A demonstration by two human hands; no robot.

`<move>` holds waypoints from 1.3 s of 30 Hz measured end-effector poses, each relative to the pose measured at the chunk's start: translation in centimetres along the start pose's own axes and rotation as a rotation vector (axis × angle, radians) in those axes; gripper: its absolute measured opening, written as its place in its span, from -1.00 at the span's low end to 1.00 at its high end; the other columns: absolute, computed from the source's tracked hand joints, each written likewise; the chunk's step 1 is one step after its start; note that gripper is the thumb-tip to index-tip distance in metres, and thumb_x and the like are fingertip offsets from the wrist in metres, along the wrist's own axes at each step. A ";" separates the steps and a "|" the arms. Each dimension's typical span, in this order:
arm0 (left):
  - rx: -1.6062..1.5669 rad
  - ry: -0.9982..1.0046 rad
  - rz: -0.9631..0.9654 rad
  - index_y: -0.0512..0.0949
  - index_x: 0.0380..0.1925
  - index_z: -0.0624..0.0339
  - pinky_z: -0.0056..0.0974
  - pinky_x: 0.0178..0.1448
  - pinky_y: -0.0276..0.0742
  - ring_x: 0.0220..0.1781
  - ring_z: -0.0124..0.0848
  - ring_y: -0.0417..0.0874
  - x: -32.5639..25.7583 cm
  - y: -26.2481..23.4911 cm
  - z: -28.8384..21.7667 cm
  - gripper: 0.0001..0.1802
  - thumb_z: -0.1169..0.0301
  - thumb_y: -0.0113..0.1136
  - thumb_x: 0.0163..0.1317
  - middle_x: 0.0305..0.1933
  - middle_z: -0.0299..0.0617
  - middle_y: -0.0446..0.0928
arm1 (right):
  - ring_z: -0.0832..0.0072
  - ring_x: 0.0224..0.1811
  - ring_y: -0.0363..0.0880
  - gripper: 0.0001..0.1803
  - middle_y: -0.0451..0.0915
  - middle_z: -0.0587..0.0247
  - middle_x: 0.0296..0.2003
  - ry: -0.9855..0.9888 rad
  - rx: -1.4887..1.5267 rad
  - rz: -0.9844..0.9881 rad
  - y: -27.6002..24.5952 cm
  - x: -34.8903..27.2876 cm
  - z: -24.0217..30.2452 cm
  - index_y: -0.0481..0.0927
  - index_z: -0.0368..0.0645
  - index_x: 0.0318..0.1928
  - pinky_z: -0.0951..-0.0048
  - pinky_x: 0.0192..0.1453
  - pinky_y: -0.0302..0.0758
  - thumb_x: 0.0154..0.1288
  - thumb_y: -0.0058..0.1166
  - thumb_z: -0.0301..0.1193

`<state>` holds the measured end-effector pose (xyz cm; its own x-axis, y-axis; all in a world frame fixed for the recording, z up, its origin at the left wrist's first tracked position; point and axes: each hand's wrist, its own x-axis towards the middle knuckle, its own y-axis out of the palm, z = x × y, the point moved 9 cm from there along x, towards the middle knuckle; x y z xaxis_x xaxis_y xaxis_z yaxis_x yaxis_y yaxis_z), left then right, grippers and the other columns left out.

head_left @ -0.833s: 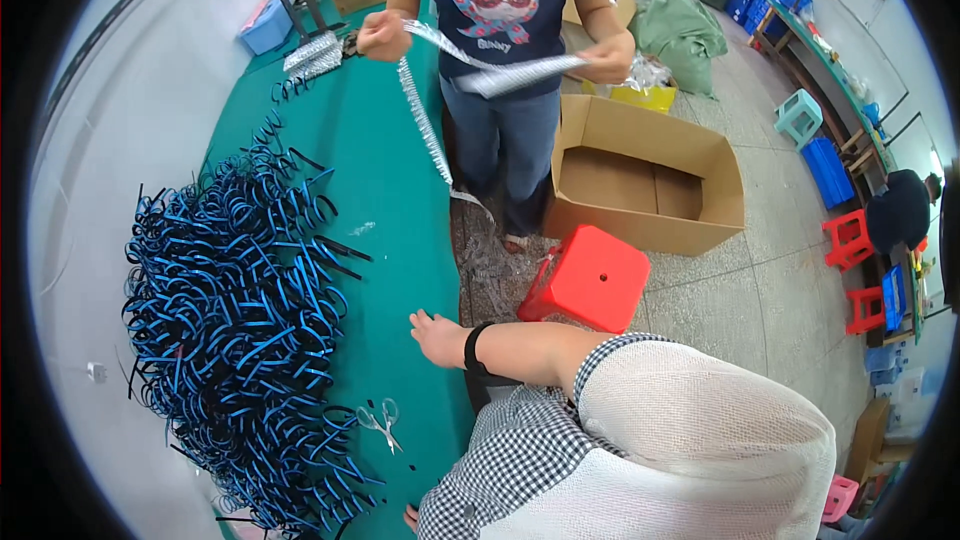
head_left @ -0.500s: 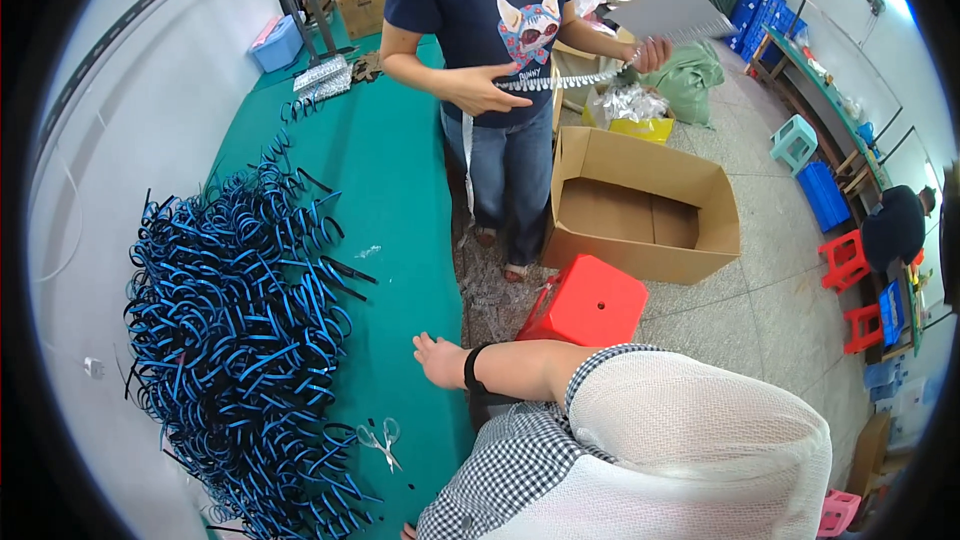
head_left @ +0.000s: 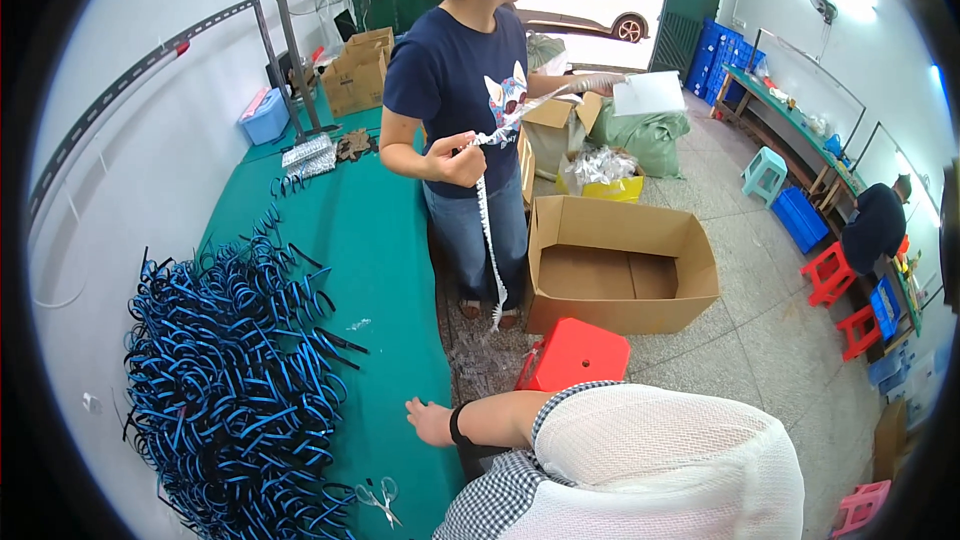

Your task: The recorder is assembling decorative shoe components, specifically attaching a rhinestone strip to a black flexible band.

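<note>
My right hand [head_left: 430, 423], with a black band at the wrist, is at the right edge of the green table [head_left: 400, 350]. Its fingers are spread and hold nothing. My left hand is out of view. To the left of my right hand lies a big heap of coiled blue-and-black strips [head_left: 235, 390]. Small scissors with clear handles [head_left: 378, 500] rest on the table beside the heap, nearer to me. Beyond, a co-worker in a dark T-shirt holds a long white strip with a toothed edge [head_left: 487, 230], which hangs toward the floor.
A large open cardboard box [head_left: 620, 310] stands on the floor right of the co-worker, with a red stool [head_left: 578, 355] in front. Silvery packs [head_left: 308, 155] and a blue bin [head_left: 265, 120] sit at the table's far end. Another person sits at a bench far right.
My view has tilted up, so the scene sits lower. The co-worker has turned away, one arm stretched out to the right. My right hand stays by the table edge, fingers spread.
</note>
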<state>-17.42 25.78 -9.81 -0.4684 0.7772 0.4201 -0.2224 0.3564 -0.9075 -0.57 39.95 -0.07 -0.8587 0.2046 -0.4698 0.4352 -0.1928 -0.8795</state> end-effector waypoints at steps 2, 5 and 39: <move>-0.006 0.014 -0.012 0.45 -0.08 0.18 -0.12 -0.06 0.47 -0.07 -0.11 0.50 0.6 -0.1 -0.1 -0.60 0.16 -0.09 0.21 -0.01 0.09 0.42 | -0.16 0.28 -0.01 -0.56 0.10 -0.18 0.24 0.005 -0.010 0.000 0.2 -0.2 -0.2 0.54 -0.39 -0.10 0.04 0.13 0.37 -0.06 0.16 -0.45; -0.001 0.017 -0.030 0.45 -0.08 0.18 -0.13 -0.06 0.47 -0.08 -0.11 0.50 1.1 -0.7 0.7 -0.61 0.16 -0.07 0.21 -0.01 0.09 0.42 | -0.15 0.29 -0.03 -0.55 0.07 -0.20 0.25 -0.009 -0.017 0.039 0.3 -0.3 0.1 0.53 -0.41 -0.09 0.04 0.13 0.37 -0.06 0.16 -0.46; 0.067 -0.593 0.372 0.26 0.14 0.20 0.02 0.23 0.05 0.23 -0.04 0.17 -20.5 -18.2 3.2 -0.49 0.10 -0.30 0.32 0.24 0.04 0.16 | 0.06 0.32 0.03 -0.21 0.05 -0.17 0.27 0.063 0.086 -0.143 0.4 -0.7 -1.5 0.14 -0.33 0.24 0.32 0.32 0.15 0.14 0.05 -0.09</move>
<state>-6.56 1.70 -1.84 -0.9065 0.4211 0.0317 -0.0004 0.0743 -0.9972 0.63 41.14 -0.20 -0.8905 0.2947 -0.3467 0.2828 -0.2385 -0.9290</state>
